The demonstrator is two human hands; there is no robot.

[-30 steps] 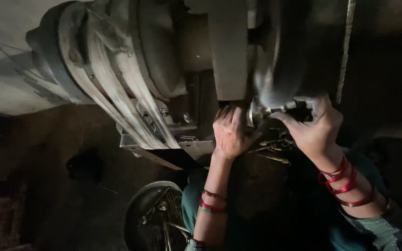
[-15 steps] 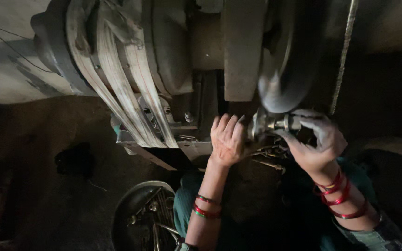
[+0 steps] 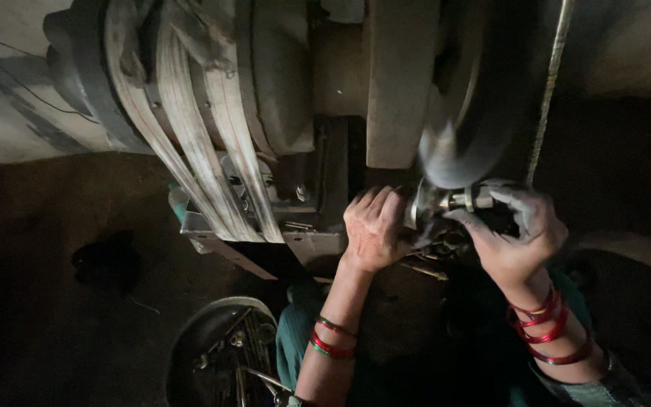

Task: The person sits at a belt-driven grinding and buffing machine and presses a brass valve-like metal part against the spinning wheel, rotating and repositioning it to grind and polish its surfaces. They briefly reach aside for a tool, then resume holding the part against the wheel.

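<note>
A small shiny metal part [image 3: 446, 202] is pressed up against a blurred, spinning dark wheel [image 3: 461, 120] of a belt-driven machine. My right hand [image 3: 518, 237], dusty and grey, grips the part from the right. The flat fingers of my left hand [image 3: 374, 226] rest against the part's left end. Red bangles sit on both wrists.
Pale flat belts [image 3: 190, 143] run over a large pulley at upper left. A grey metal guard [image 3: 401, 83] hangs beside the wheel. A round metal pan [image 3: 190, 347] with several metal pieces sits on the dark floor below left. A thin rod [image 3: 548, 83] runs down at right.
The view has shifted a little and the hands now sit slightly lower. The part stays held at the wheel's lower edge, with my left fingers flatter against it.
</note>
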